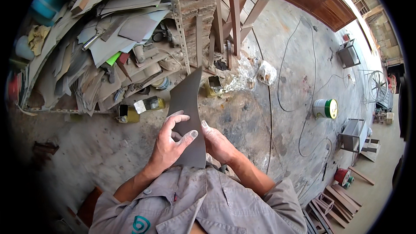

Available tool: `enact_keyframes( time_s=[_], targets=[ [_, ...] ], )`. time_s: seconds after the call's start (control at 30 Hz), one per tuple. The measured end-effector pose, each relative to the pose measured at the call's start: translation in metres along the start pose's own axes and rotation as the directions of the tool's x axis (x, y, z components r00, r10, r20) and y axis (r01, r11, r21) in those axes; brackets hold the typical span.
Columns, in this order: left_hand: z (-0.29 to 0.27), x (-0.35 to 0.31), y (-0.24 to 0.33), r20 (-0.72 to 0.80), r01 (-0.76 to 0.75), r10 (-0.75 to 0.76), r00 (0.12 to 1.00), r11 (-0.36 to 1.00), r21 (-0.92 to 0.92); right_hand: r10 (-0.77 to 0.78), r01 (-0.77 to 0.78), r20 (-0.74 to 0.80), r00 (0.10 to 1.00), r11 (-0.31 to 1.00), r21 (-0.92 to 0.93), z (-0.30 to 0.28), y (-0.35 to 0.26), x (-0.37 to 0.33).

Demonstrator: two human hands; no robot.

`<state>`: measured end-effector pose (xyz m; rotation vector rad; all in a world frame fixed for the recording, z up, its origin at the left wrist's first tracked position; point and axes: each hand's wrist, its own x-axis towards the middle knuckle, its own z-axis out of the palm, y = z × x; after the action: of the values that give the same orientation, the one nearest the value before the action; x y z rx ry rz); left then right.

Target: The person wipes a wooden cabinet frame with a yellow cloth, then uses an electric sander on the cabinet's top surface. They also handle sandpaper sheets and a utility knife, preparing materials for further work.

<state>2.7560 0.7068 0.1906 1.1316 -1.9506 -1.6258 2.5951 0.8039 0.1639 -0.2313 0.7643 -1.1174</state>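
Observation:
A dark grey, curved sheet of sandpaper (185, 91) stands upright before my chest, its lower edge close to my grey shirt. My left hand (167, 141) lies over its left part, fingers bent and thumb spread across the front face. At the right edge, my right hand (218, 143) grips the sheet with the thumb up along the edge. The other right fingers are partly hidden behind it. Pale dust coats the fingertips of both hands.
A crowded shelf (78, 111) with piled sheets and scraps stands at the left. Cut-open tins (128, 114) sit below it. A dark cable (269, 117) runs over the floor. Farther right are a white-and-green bucket (325, 108), metal frames (353, 134) and wooden pieces (342, 201).

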Motion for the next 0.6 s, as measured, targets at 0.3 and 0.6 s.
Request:
enact_keyframes(
  time_s=[0.3, 0.6],
  targets=[
    [0.034, -0.007, 0.014, 0.067, 0.026, -0.022, 0.997, 0.999, -0.047, -0.055, 0.046, 0.051, 0.997, 0.985, 0.166, -0.030, 0.000, -0.037],
    [0.035, -0.019, -0.002, 0.176, -0.068, 0.069, 0.982, 0.998, -0.011, -0.109, 0.091, -0.129, 0.986, 0.986, -0.137, -0.024, 0.008, -0.050]
  ],
)
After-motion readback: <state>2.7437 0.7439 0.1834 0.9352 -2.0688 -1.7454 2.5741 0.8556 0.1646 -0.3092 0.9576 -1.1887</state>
